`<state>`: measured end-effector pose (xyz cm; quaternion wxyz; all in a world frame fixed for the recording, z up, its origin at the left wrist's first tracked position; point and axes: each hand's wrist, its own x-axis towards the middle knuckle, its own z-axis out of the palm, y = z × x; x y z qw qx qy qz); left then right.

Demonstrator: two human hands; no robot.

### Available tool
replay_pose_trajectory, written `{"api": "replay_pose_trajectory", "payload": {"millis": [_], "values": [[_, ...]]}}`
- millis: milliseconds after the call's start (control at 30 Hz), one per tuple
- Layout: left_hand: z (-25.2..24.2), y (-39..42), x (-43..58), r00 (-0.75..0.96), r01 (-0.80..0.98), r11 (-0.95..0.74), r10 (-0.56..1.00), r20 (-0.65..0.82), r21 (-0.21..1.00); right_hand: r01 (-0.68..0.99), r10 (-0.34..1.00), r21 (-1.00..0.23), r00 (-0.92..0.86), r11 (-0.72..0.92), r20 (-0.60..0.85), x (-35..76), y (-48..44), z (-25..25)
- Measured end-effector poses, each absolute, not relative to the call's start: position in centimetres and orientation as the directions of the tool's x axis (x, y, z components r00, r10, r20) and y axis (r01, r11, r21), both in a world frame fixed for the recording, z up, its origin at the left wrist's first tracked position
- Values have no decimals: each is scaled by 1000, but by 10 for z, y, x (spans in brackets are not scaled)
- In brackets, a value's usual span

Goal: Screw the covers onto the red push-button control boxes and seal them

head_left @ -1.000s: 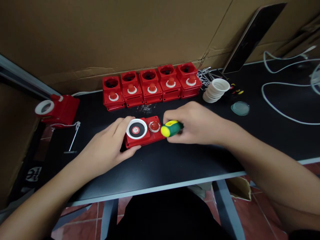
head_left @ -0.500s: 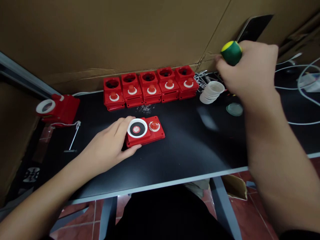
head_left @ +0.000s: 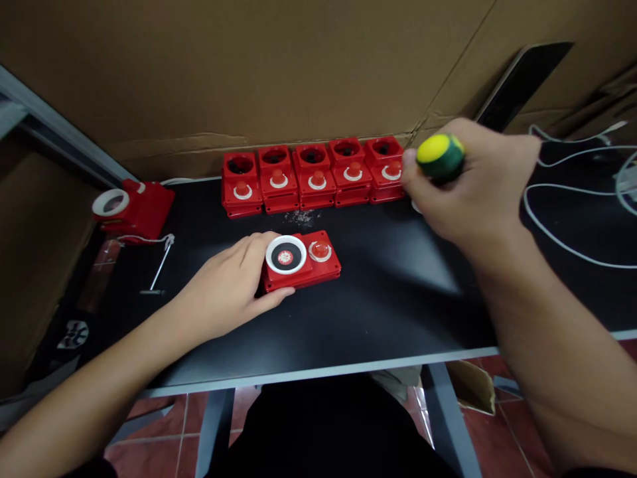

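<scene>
My left hand (head_left: 233,279) is wrapped round the left end of a red alarm box (head_left: 326,267) lying flat on the black table. Fitted in the box are a white ring (head_left: 285,254) with a dark centre and a round red sticker, and a small clear red dome (head_left: 320,250) with a white collar. Raised to the right, my right hand (head_left: 470,179) is closed round the green and yellow handle of a screwdriver (head_left: 442,158). The shaft is hidden by the hand and handle.
Several red boxes (head_left: 316,174) with round openings and red domes stand in a row at the back, with pale shavings (head_left: 302,218) before them. Far left are another red box (head_left: 144,209) and a T-handled tool (head_left: 160,267). White cables (head_left: 572,192) lie at right. Cardboard rises behind.
My right hand has moved left and somewhat lower with the screwdriver, and now covers most of the white cups. My left hand stays on the alarm box. The view has shifted slightly.
</scene>
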<state>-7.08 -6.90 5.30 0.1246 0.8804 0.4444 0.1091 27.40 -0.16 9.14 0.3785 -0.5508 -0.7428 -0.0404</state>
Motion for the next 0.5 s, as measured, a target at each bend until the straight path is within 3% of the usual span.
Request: {"api": "replay_pose_trajectory", "payload": {"millis": [100, 267, 433, 500], "values": [[54, -70, -71, 594, 741, -604, 793, 133, 293, 866, 857, -327, -194, 378, 477, 264, -5, 86], [65, -71, -73, 585, 744, -615, 788, 191, 260, 919, 912, -146, -325, 367, 248, 254, -5, 78], [76, -68, -88, 432, 791, -588, 733, 525, 170, 914, 916, -69, -397, 400, 54, 246, -7, 72], [79, -65, -94, 339, 853, -501, 746, 573, 148, 899, 900, -55, -436, 436, -5, 244, -10, 70]]}}
